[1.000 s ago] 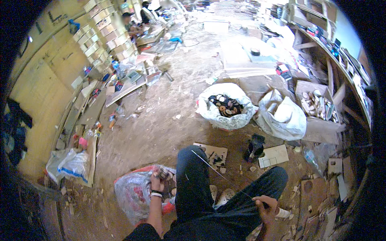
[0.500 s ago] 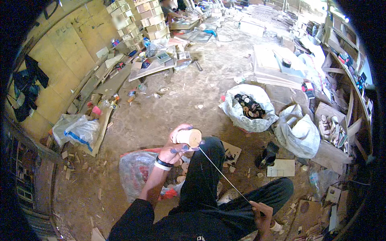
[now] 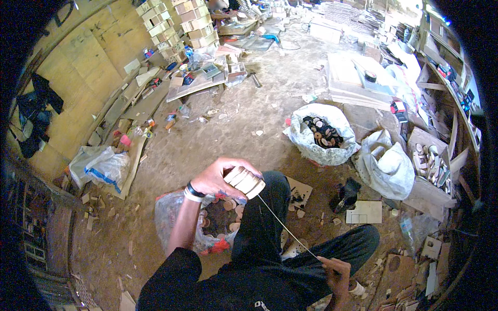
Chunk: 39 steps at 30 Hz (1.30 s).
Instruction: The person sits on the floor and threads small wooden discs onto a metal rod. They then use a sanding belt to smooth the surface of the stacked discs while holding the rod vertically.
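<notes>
My left hand is closed around a short stack of round wooden discs, above my bent left knee. From the stack's near edge a thin, pale, straight strand slants down to the right; whether it is taut cord or a stiff rod, I cannot tell. Its lower end is pinched by the fingers of my right hand, beside my right thigh. Below my left wrist lies an open plastic bag with loose wooden discs inside.
Right of centre stands a white sack of dark and pale discs, with another white sack beside it. A pale board lies beyond my right knee. Wood scraps litter the ground; stacked wooden boxes stand far left.
My left hand has turned the stack, so its layered side shows rather than mostly its flat end. More discs in the bag are visible. My right hand has barely moved.
</notes>
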Each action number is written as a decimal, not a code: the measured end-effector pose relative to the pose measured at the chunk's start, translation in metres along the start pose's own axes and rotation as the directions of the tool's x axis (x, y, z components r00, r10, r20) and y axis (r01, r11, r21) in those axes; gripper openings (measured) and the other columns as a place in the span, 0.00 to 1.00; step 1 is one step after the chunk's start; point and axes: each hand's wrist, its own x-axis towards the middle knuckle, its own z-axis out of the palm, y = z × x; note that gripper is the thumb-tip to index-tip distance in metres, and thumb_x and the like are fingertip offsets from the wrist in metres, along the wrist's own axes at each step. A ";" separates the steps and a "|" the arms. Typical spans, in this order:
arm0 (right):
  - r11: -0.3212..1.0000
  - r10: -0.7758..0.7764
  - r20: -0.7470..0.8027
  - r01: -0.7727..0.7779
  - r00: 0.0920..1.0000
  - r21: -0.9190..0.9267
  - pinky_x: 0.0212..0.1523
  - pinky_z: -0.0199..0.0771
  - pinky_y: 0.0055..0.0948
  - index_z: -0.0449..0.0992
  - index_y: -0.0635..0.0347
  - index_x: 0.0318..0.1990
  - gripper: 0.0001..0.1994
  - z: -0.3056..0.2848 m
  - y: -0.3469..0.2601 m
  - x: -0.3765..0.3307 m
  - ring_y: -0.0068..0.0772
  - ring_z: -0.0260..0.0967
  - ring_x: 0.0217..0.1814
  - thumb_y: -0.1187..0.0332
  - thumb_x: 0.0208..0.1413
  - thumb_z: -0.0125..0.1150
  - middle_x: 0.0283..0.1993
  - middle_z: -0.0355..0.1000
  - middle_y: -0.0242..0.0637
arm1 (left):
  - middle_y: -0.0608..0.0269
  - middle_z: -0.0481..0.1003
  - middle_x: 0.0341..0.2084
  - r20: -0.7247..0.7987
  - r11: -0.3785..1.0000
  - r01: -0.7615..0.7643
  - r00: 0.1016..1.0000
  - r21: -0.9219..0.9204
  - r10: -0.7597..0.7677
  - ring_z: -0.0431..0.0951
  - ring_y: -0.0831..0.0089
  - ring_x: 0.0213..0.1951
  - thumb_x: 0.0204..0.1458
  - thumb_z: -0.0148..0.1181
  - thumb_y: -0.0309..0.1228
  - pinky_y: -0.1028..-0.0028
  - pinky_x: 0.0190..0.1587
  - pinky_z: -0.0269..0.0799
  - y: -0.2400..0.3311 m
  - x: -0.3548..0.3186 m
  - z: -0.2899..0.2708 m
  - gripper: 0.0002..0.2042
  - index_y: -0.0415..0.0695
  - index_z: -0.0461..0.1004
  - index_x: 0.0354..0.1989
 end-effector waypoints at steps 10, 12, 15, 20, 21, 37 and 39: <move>0.999 0.005 -0.027 -0.006 1.000 -0.036 0.21 0.55 0.25 0.84 0.63 0.42 0.09 0.000 0.006 -0.003 0.25 0.59 0.17 0.76 0.55 0.63 0.17 0.64 0.37 | 0.58 0.80 0.46 0.089 0.993 0.002 0.996 -0.118 0.009 0.80 0.69 0.48 0.29 0.85 0.37 0.67 0.54 0.73 0.023 0.018 0.003 0.35 0.39 0.78 0.50; 1.000 0.000 -0.058 0.001 0.998 0.013 0.21 0.55 0.25 0.84 0.63 0.42 0.09 0.000 0.007 -0.004 0.25 0.59 0.17 0.76 0.55 0.63 0.17 0.64 0.37 | 0.52 0.80 0.46 0.046 0.976 -0.037 0.998 -0.214 0.048 0.80 0.64 0.49 0.30 0.84 0.41 0.65 0.55 0.74 0.016 0.019 0.009 0.38 0.35 0.76 0.51; 0.997 -0.035 -0.072 0.030 0.997 -0.074 0.20 0.54 0.25 0.83 0.63 0.43 0.09 0.000 0.007 -0.004 0.26 0.59 0.16 0.76 0.56 0.62 0.17 0.64 0.36 | 0.50 0.80 0.46 -0.008 0.950 -0.081 0.997 -0.301 0.082 0.80 0.62 0.49 0.31 0.84 0.41 0.64 0.56 0.74 0.007 0.019 0.013 0.38 0.34 0.74 0.51; 0.997 -0.044 -0.078 0.039 0.996 -0.071 0.20 0.55 0.25 0.84 0.62 0.43 0.10 0.001 0.004 -0.002 0.27 0.59 0.16 0.78 0.56 0.60 0.18 0.65 0.35 | 0.48 0.79 0.46 -0.047 0.932 -0.075 0.997 -0.356 0.062 0.81 0.60 0.49 0.34 0.83 0.39 0.63 0.56 0.74 0.005 0.018 0.019 0.37 0.33 0.74 0.52; 0.997 -0.046 -0.080 0.041 0.996 -0.064 0.20 0.55 0.25 0.84 0.62 0.43 0.10 0.001 0.004 -0.002 0.27 0.59 0.16 0.79 0.55 0.60 0.18 0.66 0.35 | 0.48 0.79 0.47 -0.058 0.935 -0.059 0.997 -0.349 0.041 0.81 0.60 0.49 0.34 0.82 0.39 0.63 0.56 0.75 0.006 0.017 0.019 0.36 0.33 0.74 0.52; 0.996 -0.065 -0.095 0.058 0.993 -0.068 0.21 0.55 0.25 0.83 0.62 0.44 0.13 -0.002 0.007 -0.001 0.25 0.59 0.17 0.81 0.54 0.59 0.19 0.65 0.36 | 0.59 0.80 0.46 -0.027 0.985 -0.088 0.996 -0.151 0.085 0.79 0.69 0.49 0.35 0.82 0.36 0.68 0.55 0.73 0.011 0.020 0.023 0.33 0.38 0.76 0.51; 0.996 -0.049 -0.088 0.042 0.995 -0.077 0.21 0.55 0.25 0.83 0.62 0.45 0.12 -0.002 0.007 -0.001 0.26 0.59 0.17 0.80 0.54 0.59 0.19 0.65 0.37 | 0.65 0.80 0.45 0.111 0.974 -0.194 0.977 0.116 0.182 0.78 0.75 0.47 0.38 0.80 0.31 0.72 0.53 0.72 0.012 0.024 0.025 0.30 0.42 0.76 0.52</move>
